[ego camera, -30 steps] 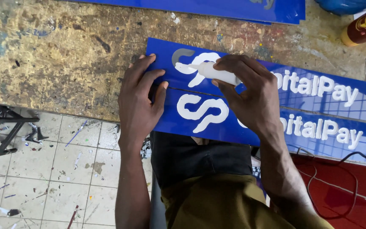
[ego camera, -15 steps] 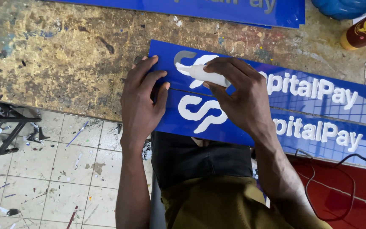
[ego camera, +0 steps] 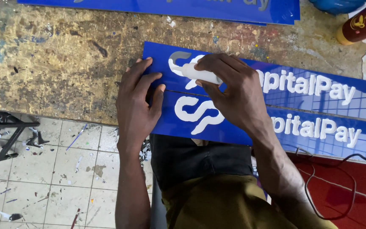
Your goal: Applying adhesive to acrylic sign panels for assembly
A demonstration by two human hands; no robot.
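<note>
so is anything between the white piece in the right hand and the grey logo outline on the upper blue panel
Nothing visible is in the way. The right hand holds the white piece directly over the grey logo outline on the upper blue panel. The left hand rests flat at the panel's left edge, beside that spot.

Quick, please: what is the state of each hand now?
Left hand: open, flat on the blue sign.
Right hand: closed, holding a white tube.

two long blue sign panels with white raised lettering, upper sign [ego camera: 318, 80] and lower sign [ego camera: 318, 140], lie edge to edge on the worn bench. a third blue sign [ego camera: 170, 8] lies along the far edge.
</note>
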